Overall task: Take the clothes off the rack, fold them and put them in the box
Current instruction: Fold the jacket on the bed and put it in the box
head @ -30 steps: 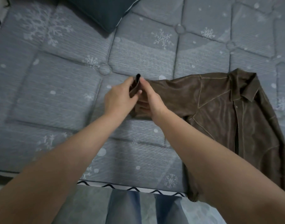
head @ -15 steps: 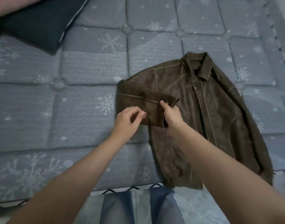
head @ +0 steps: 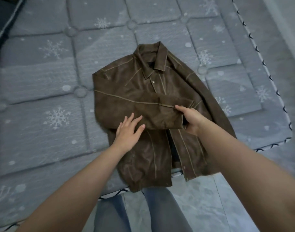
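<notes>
**Sleeve folded across jacket, cuff pinched**

Box and rack out of view. Dark pillow (head: 2, 19) cut off at the top left corner. Right side of the jacket (head: 126, 91) partly covered by the right forearm; right sleeve hard to trace under it. Hem hanging just over the near edge of the mattress (head: 43, 91), above blue-trousered legs (head: 110, 213).

Lying front-up on the mattress, collar away, front open below a fastened top snap. Left sleeve (head: 143, 111) folded across the chest. Left hand (head: 128, 131) flat on that sleeve's lower edge, fingers straight and spread. Right hand (head: 192, 121) pinching the cuff (head: 182, 113), forefinger on top, other fingers curled beneath.

Brown, suede-like, with pale raised seams and small metal snaps.
</notes>
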Demonstrator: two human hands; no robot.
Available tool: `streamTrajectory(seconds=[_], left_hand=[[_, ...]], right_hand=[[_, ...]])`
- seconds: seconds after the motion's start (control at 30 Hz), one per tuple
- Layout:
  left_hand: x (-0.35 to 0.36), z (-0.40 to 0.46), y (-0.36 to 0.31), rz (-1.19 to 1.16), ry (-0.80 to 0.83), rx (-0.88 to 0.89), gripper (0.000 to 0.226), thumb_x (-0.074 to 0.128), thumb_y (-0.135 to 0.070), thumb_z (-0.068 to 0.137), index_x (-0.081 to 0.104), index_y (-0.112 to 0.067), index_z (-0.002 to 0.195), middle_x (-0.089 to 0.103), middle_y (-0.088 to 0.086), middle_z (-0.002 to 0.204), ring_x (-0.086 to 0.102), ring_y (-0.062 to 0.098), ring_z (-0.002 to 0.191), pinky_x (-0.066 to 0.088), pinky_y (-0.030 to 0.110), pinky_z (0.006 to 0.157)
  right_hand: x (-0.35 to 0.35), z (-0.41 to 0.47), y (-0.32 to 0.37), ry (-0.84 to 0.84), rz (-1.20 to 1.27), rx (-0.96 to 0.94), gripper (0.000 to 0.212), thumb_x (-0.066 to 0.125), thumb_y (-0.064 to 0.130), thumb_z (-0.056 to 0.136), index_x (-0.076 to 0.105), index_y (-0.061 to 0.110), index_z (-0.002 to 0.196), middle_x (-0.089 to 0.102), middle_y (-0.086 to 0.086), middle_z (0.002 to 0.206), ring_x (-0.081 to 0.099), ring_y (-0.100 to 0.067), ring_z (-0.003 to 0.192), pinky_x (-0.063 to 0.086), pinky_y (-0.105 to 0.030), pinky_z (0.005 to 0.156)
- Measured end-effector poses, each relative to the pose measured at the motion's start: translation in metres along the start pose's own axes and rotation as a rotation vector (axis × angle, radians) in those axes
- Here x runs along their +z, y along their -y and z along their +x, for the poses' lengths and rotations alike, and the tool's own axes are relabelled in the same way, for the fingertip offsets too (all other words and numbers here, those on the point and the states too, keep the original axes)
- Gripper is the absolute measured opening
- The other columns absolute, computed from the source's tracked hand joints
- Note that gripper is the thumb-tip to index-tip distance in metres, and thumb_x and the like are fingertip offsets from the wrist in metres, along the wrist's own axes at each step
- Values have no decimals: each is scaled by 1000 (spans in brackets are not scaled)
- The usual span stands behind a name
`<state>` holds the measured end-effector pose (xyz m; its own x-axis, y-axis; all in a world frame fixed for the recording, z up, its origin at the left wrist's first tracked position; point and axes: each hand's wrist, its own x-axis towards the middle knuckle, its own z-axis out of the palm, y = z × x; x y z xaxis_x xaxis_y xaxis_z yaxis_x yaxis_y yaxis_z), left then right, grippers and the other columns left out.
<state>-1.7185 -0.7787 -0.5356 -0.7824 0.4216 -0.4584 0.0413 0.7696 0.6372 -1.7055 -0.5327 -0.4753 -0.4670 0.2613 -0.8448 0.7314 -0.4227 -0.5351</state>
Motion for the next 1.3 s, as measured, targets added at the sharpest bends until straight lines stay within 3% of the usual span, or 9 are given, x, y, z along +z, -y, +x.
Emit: streamTrajectory(seconds=[0.13,0.27,0.37,0.53,0.7,0.8,0.9,1.07,1.3], left_hand=[[28,6,-17,157,88,0,56,35,-57,99,28,-38,151,8,-2,164,3,24,151,4,42,122],[44,16,-27,251,154,7,58,35,-57,99,24,-38,153,4,-1,165,0,25,151,3,43,122],[56,23,-31,303,210,43,56,35,-55,99,25,-40,152,1,-2,165,-3,26,151,1,43,122],[68,37,-31,358,359,28,55,35,-58,98,27,-44,150,7,-2,165,2,28,151,3,46,122],[63,39,-25,226,464,-55,52,40,-55,98,41,-35,146,35,2,156,31,23,144,25,42,118],[58,41,-32,163,466,-16,44,49,-44,98,51,-27,138,53,5,141,49,23,130,36,34,111],[52,45,-48,127,439,23,39,52,-35,98,55,-21,134,59,7,134,54,22,123,38,25,104],[49,63,-82,43,381,57,32,54,-29,98,59,-19,128,62,4,127,57,19,117,39,22,97],[79,90,-136,-138,305,63,27,57,-25,96,63,-20,121,67,0,115,61,14,107,44,22,94]], right_hand=[[-35,14,1,-21,-99,22,30,63,21,96,62,14,125,72,-8,114,71,-25,101,58,-42,85],[-50,40,-17,-278,-325,-44,52,65,22,88,49,18,137,67,-7,103,66,-20,71,55,-29,56],[-57,59,-41,-327,-497,-115,56,65,27,84,51,21,138,66,0,116,64,-21,97,54,-32,87],[-40,64,-69,-85,-455,-86,45,50,3,95,53,25,133,63,3,112,60,-15,100,49,-31,92],[-33,63,-80,-174,-454,-3,35,56,13,93,59,23,126,64,-2,109,61,-21,104,50,-33,91],[-41,63,-82,-206,-412,28,49,59,18,79,58,18,128,61,-1,100,56,-18,89,45,-26,73],[-64,75,-83,-264,-449,12,71,59,34,63,57,17,132,64,-3,105,61,-22,93,52,-38,89],[-82,42,-33,-381,-601,-60,48,59,22,89,55,20,136,64,-6,132,59,-26,121,45,-36,107],[-122,60,-1,-465,-752,-211,59,57,15,92,38,13,148,49,-18,139,47,-33,130,36,-35,111]])
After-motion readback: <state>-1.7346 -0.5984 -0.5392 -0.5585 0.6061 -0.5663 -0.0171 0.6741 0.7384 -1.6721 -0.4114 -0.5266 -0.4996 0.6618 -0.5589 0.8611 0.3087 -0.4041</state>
